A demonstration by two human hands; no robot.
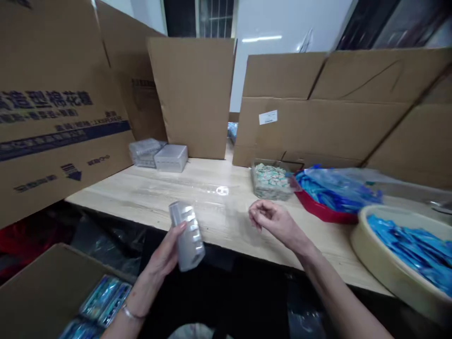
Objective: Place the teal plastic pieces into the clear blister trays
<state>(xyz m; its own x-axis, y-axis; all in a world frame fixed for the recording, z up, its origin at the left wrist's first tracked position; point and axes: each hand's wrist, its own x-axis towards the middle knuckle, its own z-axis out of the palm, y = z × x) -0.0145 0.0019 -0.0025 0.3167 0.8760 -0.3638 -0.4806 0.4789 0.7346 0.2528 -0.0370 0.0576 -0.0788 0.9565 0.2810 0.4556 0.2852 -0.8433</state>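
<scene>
Left hand (165, 254) clamped on a clear, ridged, oblong plastic box (190, 242), tilted at the near edge of the pale wood-grain counter (212, 174). Right hand (273, 219) apart, at the box's 3 o'clock, loosely curled; contents, we cannot tell. We judge the box light, stiff, slick, crackable; we would hold its long sides, squeezing little. At 2 o'clock: square clear plastic tub (271, 192), small pale green-and-white pieces (271, 175). At 3 o'clock: round cream basin (369, 249), glossy, crinkled blue sachets (416, 249).
</scene>
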